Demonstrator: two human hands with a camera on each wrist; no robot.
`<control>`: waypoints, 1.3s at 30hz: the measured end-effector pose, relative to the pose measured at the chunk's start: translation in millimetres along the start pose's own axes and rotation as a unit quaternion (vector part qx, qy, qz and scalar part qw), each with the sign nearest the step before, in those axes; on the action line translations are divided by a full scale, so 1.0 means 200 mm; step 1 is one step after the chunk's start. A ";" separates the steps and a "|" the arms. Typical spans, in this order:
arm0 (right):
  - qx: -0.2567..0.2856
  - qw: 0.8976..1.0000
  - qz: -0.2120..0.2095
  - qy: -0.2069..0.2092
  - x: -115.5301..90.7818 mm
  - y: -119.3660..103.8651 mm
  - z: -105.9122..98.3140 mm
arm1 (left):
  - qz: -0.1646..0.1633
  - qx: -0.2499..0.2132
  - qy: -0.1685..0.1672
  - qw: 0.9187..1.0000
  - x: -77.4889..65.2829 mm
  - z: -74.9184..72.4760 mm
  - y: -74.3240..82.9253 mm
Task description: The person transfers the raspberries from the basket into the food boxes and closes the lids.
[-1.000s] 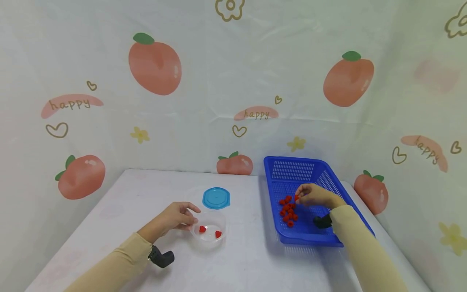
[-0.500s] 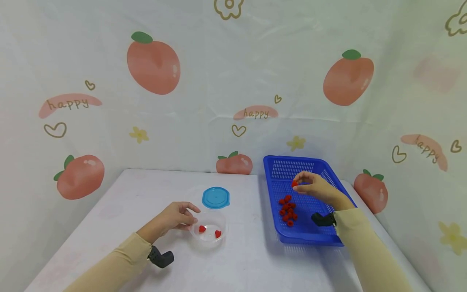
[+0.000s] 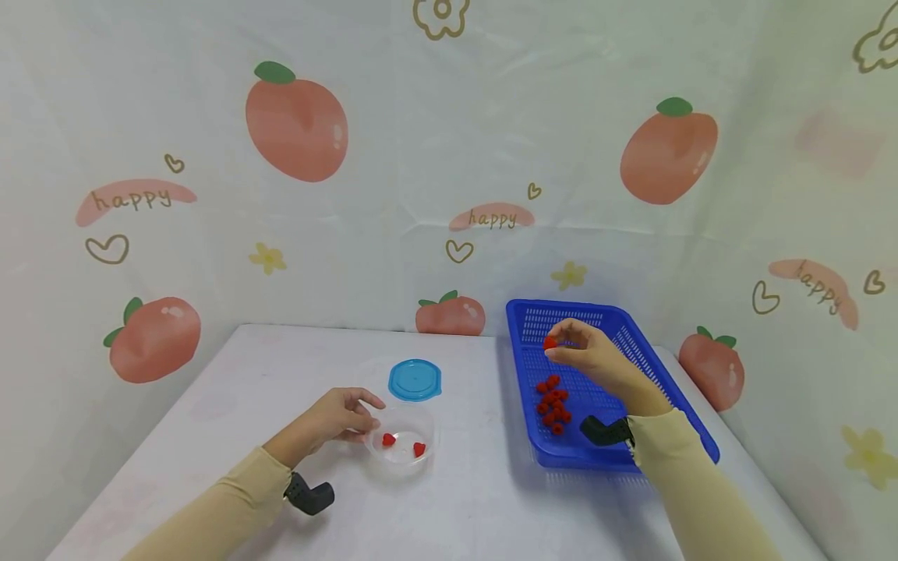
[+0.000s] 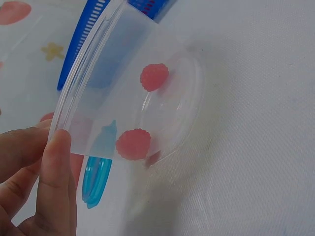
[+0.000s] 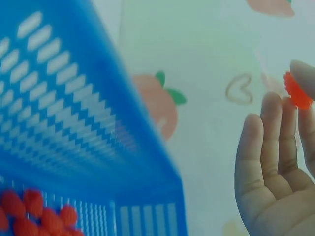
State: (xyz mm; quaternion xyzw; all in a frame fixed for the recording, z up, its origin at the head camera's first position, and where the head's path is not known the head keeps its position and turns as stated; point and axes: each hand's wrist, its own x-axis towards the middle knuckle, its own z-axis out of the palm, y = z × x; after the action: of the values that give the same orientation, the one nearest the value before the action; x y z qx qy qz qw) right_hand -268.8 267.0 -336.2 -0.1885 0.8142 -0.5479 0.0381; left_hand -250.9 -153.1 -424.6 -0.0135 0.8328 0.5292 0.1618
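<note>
My left hand (image 3: 341,415) pinches the rim of a clear plastic tub (image 4: 113,73) between thumb and finger. Two red raspberries lie apart on the tub's bottom, one raspberry (image 3: 418,449) to the right and another raspberry (image 4: 133,144) closer to the left hand. Over the blue basket, my right hand (image 3: 592,354) holds up a single raspberry (image 5: 298,90) between thumb and fingertips, the other fingers extended. A heap of several raspberries (image 3: 554,405) lies on the left part of the basket floor.
The blue slotted basket (image 3: 528,421) stands on the right of the white table (image 3: 281,358), close to the printed backdrop. Behind the tub a round light-blue lid (image 3: 415,379) lies flat. Each wrist wears a black camera.
My right hand has lifted one raspberry from beside the heap, then moved left with it toward the basket's left side. The left hand and tub stay where they were.
</note>
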 end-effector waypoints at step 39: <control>0.156 0.986 0.032 -0.047 -0.01 -0.17 0.68 | 0.007 -0.014 -0.012 1.000 0.01 -0.01 -0.01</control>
State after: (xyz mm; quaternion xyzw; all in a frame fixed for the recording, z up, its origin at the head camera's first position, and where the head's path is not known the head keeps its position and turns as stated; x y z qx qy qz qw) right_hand -220.4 137.3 -359.3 -0.1798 0.7216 -0.6572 0.1228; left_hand -252.8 -155.2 -426.9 -0.0032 0.8234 0.5420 0.1680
